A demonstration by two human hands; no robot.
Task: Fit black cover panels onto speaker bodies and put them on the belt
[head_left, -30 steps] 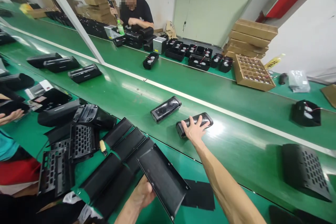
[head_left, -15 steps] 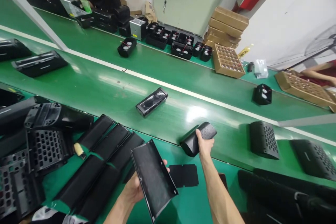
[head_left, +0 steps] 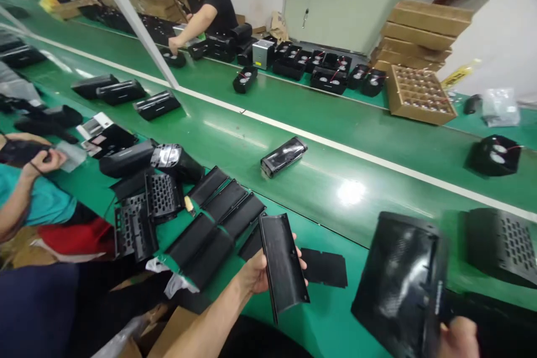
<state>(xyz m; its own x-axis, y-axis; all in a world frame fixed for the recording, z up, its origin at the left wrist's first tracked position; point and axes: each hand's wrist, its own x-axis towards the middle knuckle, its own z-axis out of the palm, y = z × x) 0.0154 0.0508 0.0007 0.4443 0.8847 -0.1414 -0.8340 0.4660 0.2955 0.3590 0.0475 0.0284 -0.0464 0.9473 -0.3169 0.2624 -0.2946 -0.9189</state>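
Observation:
My left hand [head_left: 254,272] is closed around a curved black plastic panel [head_left: 285,268], its hollow inner face turned up. At the lower right, my right hand [head_left: 461,337] grips the end of a black speaker housing [head_left: 396,282], close to the camera and blurred by motion; most of the fingers are hidden. Between the two lies a flat black sheet [head_left: 325,268] with notched edges. Several more curved panels [head_left: 201,251] rest in rows left of my left hand. A glossy black housing [head_left: 285,155] lies on the green conveyor ahead.
Perforated black grilles [head_left: 163,196] and a small yellow-handled tool [head_left: 189,205] lie on the left. A housing with holes [head_left: 509,243] stands at right. Across the belt are speaker boxes [head_left: 331,81], a divided carton [head_left: 419,95] and a co-worker [head_left: 213,0]; another person's hand [head_left: 44,162] shows at left.
My right hand has picked the speaker housing up off the conveyor and brought it near me at the lower right. My left hand still holds the panel. The view has swung left.

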